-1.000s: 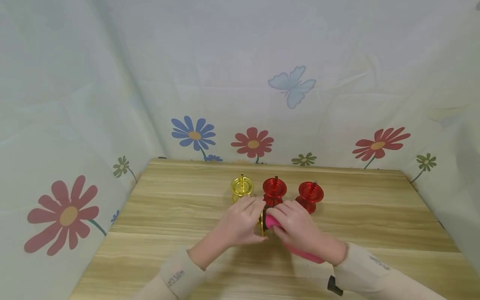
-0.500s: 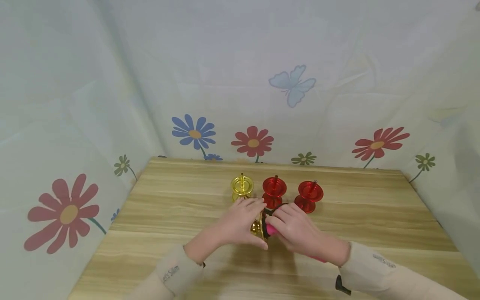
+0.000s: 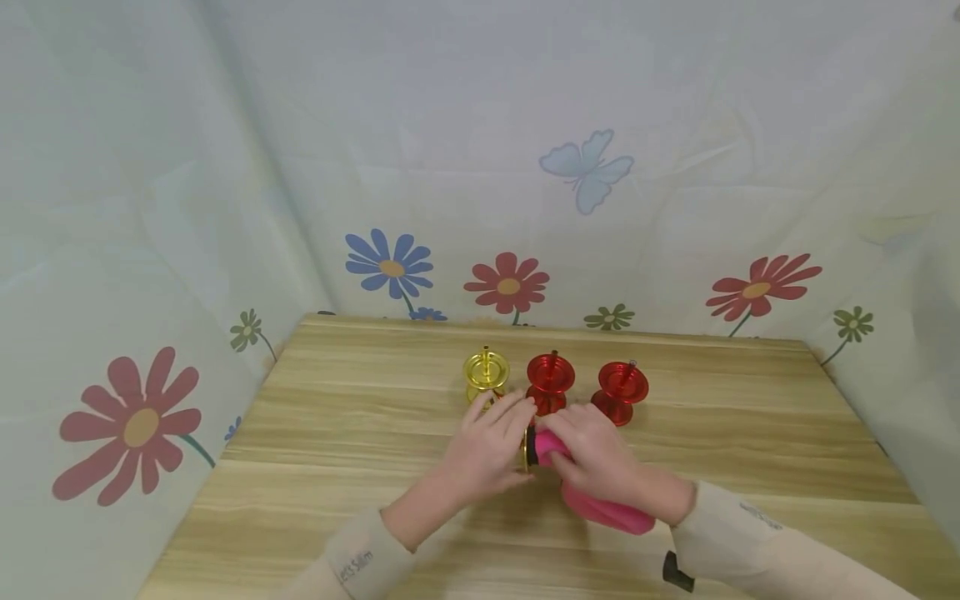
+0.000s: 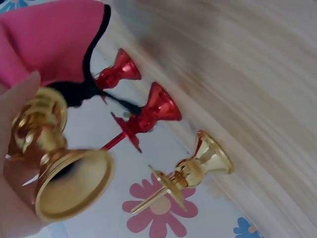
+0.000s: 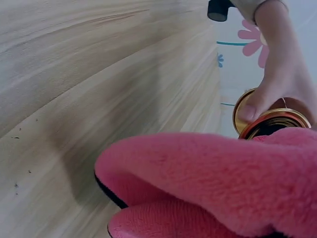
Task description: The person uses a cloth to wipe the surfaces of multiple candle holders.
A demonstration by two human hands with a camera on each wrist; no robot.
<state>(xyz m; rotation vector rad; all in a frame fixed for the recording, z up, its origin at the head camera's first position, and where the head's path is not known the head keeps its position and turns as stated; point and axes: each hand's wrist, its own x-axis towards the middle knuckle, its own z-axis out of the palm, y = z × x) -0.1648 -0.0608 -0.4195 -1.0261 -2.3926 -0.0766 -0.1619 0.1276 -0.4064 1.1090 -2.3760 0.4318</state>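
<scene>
My left hand (image 3: 483, 450) grips a gold candle holder (image 4: 74, 183) by its stem, tilted on its side above the table. Its flared foot points away from the cloth in the left wrist view. My right hand (image 3: 600, 457) holds a bunched pink cloth (image 3: 609, 508) with black edging. Part of that cloth is pushed up to the holder's dish, whose gold rim (image 5: 275, 117) shows beside my left thumb in the right wrist view. The rest of the cloth hangs below my right hand. The spike of the held holder is hidden by cloth.
Behind my hands stand a second gold candle holder (image 3: 486, 371), a red candle holder (image 3: 551, 377) and another red candle holder (image 3: 622, 385) in a row. They are on a wooden table (image 3: 360, 392), with a flower-printed curtain (image 3: 450, 183) around its back and sides.
Half a second ago my left fingers were spread wider, showing more of the gold holder; they now cover it again. The cloth has shifted in my right hand, and more of it hangs below.
</scene>
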